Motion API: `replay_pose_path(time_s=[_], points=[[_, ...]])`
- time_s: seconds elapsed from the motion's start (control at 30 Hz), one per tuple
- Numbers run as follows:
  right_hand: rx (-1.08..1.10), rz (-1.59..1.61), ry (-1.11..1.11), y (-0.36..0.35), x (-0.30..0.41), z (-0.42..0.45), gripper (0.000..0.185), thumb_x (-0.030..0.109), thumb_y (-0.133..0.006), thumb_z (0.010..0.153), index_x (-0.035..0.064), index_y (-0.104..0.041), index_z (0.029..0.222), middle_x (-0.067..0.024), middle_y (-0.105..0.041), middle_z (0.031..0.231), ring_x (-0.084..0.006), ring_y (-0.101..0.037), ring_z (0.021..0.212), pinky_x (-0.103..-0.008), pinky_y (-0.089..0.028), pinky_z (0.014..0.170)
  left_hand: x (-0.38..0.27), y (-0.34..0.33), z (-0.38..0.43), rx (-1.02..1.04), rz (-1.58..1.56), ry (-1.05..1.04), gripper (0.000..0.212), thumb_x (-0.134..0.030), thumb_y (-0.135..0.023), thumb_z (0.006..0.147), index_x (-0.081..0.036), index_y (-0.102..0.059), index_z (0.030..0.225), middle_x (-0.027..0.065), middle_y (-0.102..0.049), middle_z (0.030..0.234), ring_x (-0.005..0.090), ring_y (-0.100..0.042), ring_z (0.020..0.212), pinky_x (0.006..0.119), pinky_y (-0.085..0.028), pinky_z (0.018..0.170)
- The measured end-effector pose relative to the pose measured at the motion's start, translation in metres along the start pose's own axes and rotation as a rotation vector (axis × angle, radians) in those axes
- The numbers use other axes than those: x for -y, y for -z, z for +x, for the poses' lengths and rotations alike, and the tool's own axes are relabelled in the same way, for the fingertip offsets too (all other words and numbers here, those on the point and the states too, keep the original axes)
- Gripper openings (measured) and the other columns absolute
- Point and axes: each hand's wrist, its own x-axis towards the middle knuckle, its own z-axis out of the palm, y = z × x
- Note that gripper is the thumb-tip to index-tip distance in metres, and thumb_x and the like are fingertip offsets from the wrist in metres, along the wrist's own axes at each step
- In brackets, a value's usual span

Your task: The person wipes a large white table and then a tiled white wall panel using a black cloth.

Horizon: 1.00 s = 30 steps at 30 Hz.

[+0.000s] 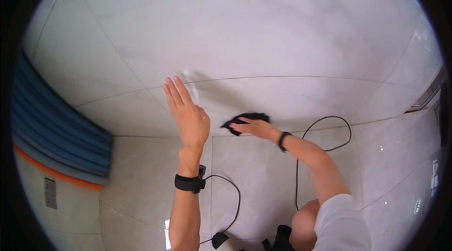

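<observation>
My left hand (187, 113) is raised with its fingers stretched out, over or against the glossy tiled wall (282, 39); whether it touches cannot be told. Nothing shows in it, though the thumb is hidden. A black strap with a small device (190, 183) circles that wrist. To the right, my right hand (255, 127) lies on a black cloth (259, 116), pressing it to the lower part of the wall near the floor seam. The right wrist also wears a black band (283, 141).
Thin black cables (239, 198) loop over the tiled floor (254, 166). At left hangs or stands a ribbed blue thing with an orange edge (63, 120), near a socket plate (50, 193). A dark-framed opening or fitting (427, 92) is at far right. My bent knee is low right.
</observation>
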Motion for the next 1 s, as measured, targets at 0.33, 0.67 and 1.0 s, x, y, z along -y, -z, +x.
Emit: replay_pose_path(time_s=[0.33, 0.67, 1.0], points=[[-0.129, -0.014, -0.819, 0.124, -0.133, -0.357, 0.055, 0.043, -0.064, 0.076, 0.0139, -0.058, 0.122, -0.0104, -0.033, 0.154, -0.0388, -0.023, 0.143, -0.0728, -0.016, 0.108, -0.030, 0.054, 0.018, -0.396, 0.091, -0.143, 0.070, -0.010, -0.047, 0.094, 0.004, -0.011, 0.152, 0.0301, -0.002, 0.157, 0.0494, -0.005, 0.144, 0.057, -0.014, 0.115], [-0.309, -0.191, -1.372, 0.213, -0.225, -0.417, 0.060, 0.030, -0.042, 0.101, 0.0025, -0.022, 0.150, -0.0165, -0.018, 0.160, -0.0372, -0.015, 0.147, -0.0541, -0.011, 0.116, -0.031, 0.040, 0.010, -0.269, -0.095, -0.035, 0.069, -0.027, -0.046, 0.098, 0.003, -0.016, 0.152, 0.0348, -0.004, 0.154, 0.0526, -0.004, 0.143, 0.063, -0.009, 0.113], [-0.266, -0.324, -1.464, 0.236, -0.293, -0.379, 0.061, 0.038, -0.044, 0.100, 0.0042, -0.032, 0.149, -0.0093, -0.023, 0.160, -0.0310, -0.018, 0.148, -0.0536, -0.010, 0.116, 0.087, 0.021, -0.097, 0.746, 0.183, -0.113, 0.062, -0.034, -0.051, 0.096, -0.009, -0.030, 0.149, 0.0267, -0.023, 0.154, 0.0454, -0.027, 0.140, 0.063, -0.036, 0.104]])
